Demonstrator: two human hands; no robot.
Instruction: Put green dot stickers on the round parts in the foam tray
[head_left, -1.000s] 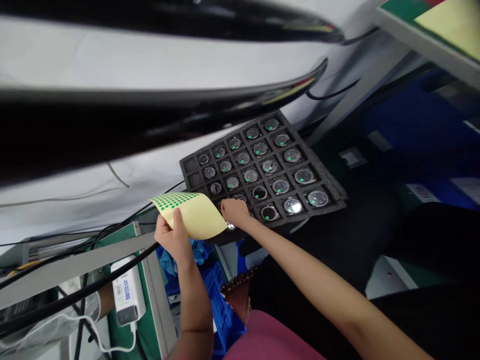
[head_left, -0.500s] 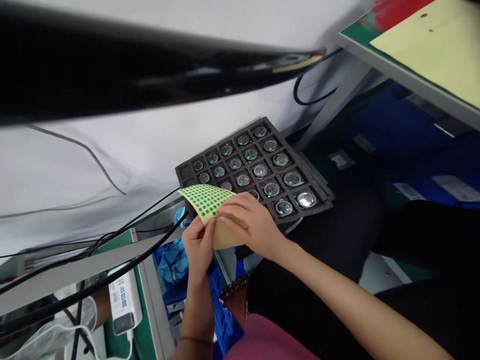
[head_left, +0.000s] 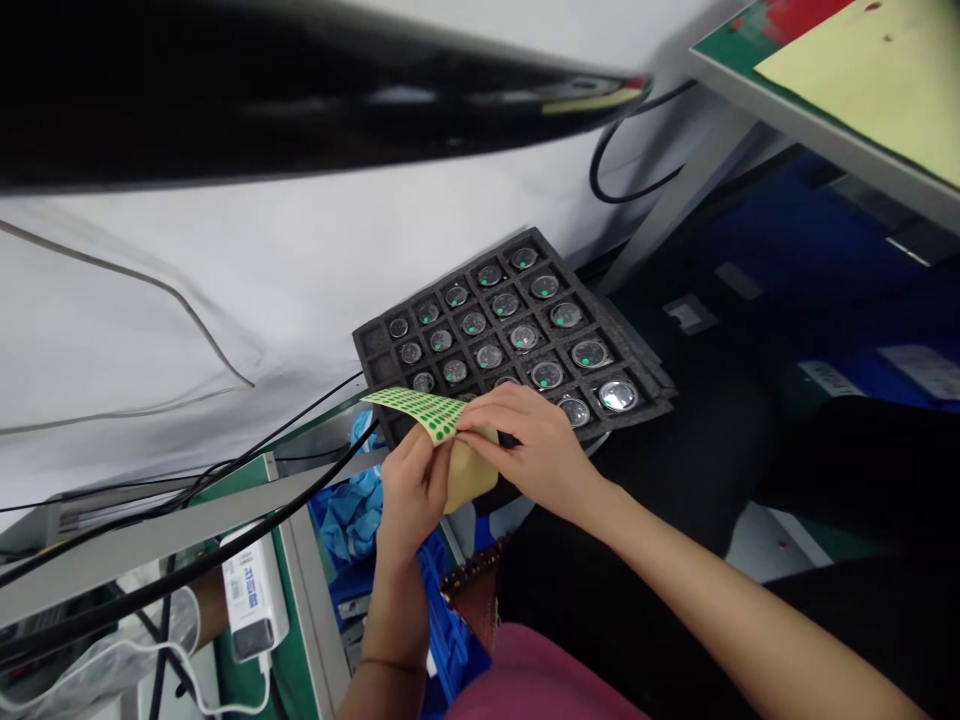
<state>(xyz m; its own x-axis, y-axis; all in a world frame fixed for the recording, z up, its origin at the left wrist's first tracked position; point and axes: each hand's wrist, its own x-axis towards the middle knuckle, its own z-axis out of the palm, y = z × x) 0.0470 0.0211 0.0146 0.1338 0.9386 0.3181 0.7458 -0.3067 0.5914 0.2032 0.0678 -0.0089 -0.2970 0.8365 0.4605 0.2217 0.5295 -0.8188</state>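
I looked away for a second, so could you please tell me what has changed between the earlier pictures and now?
The right hand left the black foam tray of round glass-faced parts and came back to the yellow sheet of green dot stickers, its fingertips now pinching at the dots. The left hand still holds the sheet, now tilted flatter. The tray and its parts stayed put.

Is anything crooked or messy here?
Yes, a little. The black foam tray of round parts sits turned at an angle, its near corner sticking out past what it rests on. The sticker sheet is bent over between the left hand and right hand. Black cables tangle underneath.
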